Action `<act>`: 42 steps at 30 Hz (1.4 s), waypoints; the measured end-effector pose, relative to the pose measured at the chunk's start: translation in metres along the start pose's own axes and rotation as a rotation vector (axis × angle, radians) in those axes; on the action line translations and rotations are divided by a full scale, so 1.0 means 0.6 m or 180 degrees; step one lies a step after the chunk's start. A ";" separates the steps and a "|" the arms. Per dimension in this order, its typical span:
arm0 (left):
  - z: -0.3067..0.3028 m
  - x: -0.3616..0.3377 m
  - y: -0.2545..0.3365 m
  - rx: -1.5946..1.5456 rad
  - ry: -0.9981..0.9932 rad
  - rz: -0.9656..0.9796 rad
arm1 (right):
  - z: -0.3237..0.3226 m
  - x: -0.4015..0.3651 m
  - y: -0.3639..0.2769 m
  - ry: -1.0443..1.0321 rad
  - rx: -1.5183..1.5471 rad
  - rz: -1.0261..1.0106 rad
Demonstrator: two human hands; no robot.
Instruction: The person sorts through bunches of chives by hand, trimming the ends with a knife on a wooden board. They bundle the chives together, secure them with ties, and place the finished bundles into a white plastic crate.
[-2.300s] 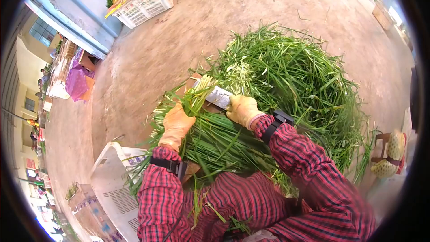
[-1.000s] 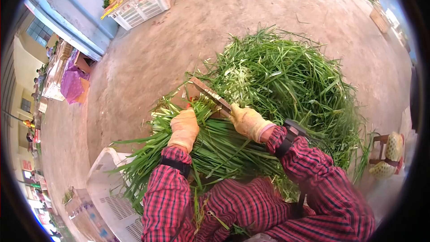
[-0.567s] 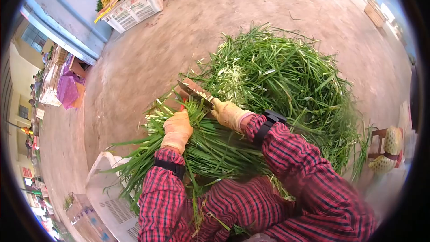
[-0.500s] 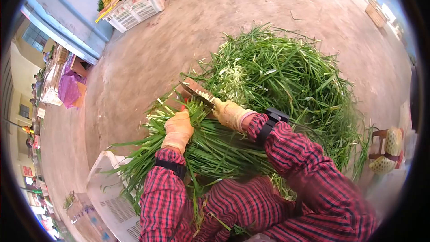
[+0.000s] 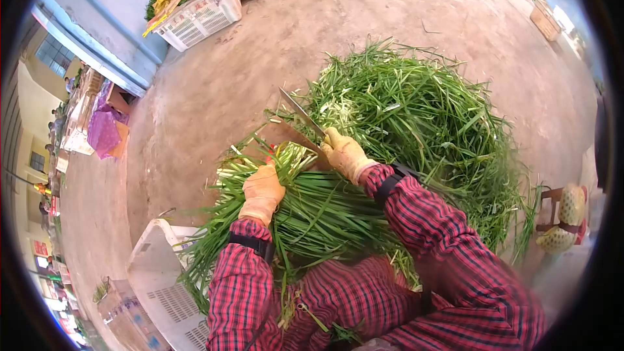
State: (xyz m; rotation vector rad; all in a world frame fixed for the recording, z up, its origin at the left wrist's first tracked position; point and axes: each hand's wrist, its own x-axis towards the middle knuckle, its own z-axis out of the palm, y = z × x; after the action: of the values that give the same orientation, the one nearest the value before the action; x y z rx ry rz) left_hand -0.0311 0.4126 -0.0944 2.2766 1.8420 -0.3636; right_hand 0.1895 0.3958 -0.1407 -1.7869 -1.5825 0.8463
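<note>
My left hand [image 5: 263,188], in a yellowish glove, is closed around a bunch of long green stalks [image 5: 325,211] with pale cut ends towards the upper left. My right hand [image 5: 344,154], gloved too, grips the handle of a knife [image 5: 302,112]. The blade points up and left, raised above a brown board [image 5: 283,133] and apart from the bunch. Just beyond my right hand, a large heap of loose green leaves [image 5: 422,107] spreads over the floor. Something small and red shows by my left hand's fingertips.
A white crate [image 5: 162,279] stands at the lower left beside a cardboard box [image 5: 130,315]. Another white crate [image 5: 201,16] with sacks on it is against the wall at the top left. A small stool [image 5: 562,218] with a patterned cushion is at the right.
My right hand has lifted the knife up and away from the bunch and the board, slightly to the right. My left hand still holds the stalks, almost in the same place.
</note>
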 end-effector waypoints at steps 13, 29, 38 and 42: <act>-0.131 -0.162 -0.073 -0.0749 0.1245 -0.0022 | 0.000 -0.030 -0.014 0.0260 -0.0287 -0.0918; -0.183 -0.355 -0.120 -0.2506 0.2222 0.0036 | -0.068 -0.160 -0.048 -0.0401 -0.0481 -0.2234; -0.229 -0.454 -0.141 -0.3020 0.2848 -0.0112 | -0.153 -0.278 0.015 -0.1117 0.1430 -0.0203; -0.235 -0.493 -0.118 -0.3134 0.3144 -0.0027 | -0.122 -0.275 0.005 -0.0840 0.1456 -0.0387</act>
State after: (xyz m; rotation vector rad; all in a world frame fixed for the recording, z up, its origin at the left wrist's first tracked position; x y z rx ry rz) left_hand -0.1491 0.1944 0.1309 1.7326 1.6723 1.5517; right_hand 0.2350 0.2300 -0.0860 -1.2841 -1.4842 1.3049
